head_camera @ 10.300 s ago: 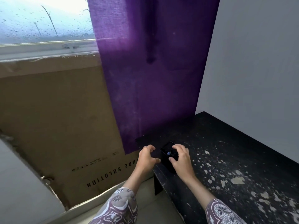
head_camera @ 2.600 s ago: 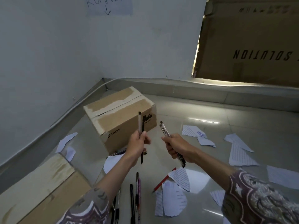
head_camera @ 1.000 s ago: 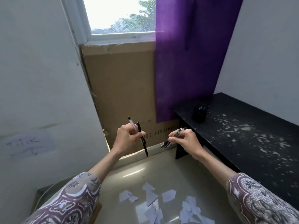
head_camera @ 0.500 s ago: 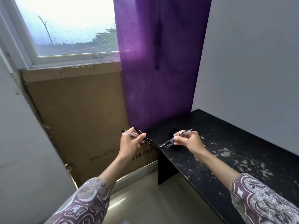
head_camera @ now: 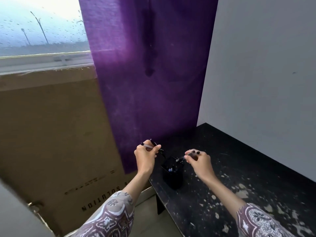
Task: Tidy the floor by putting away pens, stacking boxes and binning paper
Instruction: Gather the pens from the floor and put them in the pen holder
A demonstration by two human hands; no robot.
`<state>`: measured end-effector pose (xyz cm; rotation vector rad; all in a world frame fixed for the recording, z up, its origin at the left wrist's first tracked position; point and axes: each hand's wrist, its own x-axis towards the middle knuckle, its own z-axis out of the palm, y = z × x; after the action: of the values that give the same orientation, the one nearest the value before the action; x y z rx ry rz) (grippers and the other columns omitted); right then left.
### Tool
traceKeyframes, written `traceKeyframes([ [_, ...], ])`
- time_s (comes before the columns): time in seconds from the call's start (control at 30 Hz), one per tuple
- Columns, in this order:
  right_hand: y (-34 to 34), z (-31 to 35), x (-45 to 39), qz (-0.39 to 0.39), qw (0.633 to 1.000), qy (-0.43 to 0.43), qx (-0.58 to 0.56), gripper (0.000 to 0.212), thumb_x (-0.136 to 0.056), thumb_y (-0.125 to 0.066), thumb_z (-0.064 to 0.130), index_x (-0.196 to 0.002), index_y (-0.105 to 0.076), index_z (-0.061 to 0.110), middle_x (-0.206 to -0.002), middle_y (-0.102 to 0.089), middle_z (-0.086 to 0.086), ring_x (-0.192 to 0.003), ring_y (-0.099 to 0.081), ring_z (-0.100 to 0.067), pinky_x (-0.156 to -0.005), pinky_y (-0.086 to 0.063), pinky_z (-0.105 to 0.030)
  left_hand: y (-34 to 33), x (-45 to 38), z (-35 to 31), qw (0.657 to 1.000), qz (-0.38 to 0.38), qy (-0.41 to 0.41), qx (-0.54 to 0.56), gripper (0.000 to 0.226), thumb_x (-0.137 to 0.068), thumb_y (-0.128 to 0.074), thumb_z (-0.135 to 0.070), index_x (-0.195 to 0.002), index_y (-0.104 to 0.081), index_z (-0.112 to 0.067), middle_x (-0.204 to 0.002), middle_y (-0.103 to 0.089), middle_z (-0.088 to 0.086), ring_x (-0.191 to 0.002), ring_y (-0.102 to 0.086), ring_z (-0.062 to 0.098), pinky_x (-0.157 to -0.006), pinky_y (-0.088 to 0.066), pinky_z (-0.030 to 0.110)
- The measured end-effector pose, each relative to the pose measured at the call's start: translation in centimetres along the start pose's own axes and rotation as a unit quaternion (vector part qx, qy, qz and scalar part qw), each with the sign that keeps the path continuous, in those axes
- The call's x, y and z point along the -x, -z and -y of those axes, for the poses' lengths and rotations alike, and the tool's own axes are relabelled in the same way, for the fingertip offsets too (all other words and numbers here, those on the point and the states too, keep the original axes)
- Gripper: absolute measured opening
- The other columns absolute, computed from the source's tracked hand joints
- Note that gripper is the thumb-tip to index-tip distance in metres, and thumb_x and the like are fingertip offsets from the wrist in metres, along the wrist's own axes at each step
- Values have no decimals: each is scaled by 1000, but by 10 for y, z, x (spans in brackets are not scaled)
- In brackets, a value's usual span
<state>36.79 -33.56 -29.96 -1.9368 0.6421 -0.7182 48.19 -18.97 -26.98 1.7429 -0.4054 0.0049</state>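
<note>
A black pen holder stands near the left end of the black table, with pen ends showing inside it. My left hand hovers just left of the holder and grips two pens, one clear and one black, slanting down toward its rim. Just right of the holder, my right hand pinches a couple of pens whose tips point down at the holder's opening.
A purple curtain hangs right behind the holder. A large flat cardboard box leans against the wall under the window. A grey wall borders the table on the right. Pale flecks speckle the tabletop.
The view has turned from the littered floor to the table. Both hands carried their pens up and closer to the holder; the pen tips now tilt down at its opening.
</note>
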Motion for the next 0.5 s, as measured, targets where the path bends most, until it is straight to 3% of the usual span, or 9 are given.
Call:
traceKeyframes([
  [0.1, -10, -16, -13, 19, 999, 12, 35, 5, -84, -65, 7, -86, -70, 7, -74, -66, 2, -71, -60, -2, -62, -38, 2, -22, -14, 14, 1000, 15, 2, -8, 16, -78, -74, -13, -71, -65, -1, -67, -68, 9, -58, -63, 13, -55, -53, 17],
  [0.2, -21, -30, -20, 41, 998, 12, 53, 4, -85, -64, 6, -86, -68, 8, -73, -64, 5, -68, -58, 4, -60, -39, 1, -37, -19, 31, 999, 40, 9, -19, 15, -78, -74, -13, -68, -65, -7, -66, -68, 5, -58, -62, 10, -54, -50, 15],
  [0.37, -34, -50, -29, 75, 992, 21, 97, 7, -84, -65, 8, -91, -68, 7, -84, -65, -3, -74, -59, -9, -63, -42, -4, -57, -22, 65, 985, 149, 29, -81, 19, -79, -72, -10, -70, -60, 2, -63, -58, 8, -60, -54, 13, -57, -46, 25],
  [0.43, -36, -54, -30, 84, 991, 27, 100, 15, -84, -66, 8, -99, -67, 7, -90, -62, -1, -76, -59, -4, -66, -45, -3, -59, -21, 74, 976, 185, 27, -107, 12, -77, -74, -12, -80, -64, -6, -67, -57, 1, -63, -54, 10, -55, -45, 17],
  [0.5, -36, -56, -30, 87, 991, 27, 94, 22, -83, -67, 8, -105, -66, 8, -94, -60, 2, -78, -59, -2, -68, -46, -2, -59, -23, 78, 972, 196, 15, -129, 20, -74, -77, -13, -88, -63, -11, -72, -54, -6, -63, -52, 4, -53, -44, 9],
])
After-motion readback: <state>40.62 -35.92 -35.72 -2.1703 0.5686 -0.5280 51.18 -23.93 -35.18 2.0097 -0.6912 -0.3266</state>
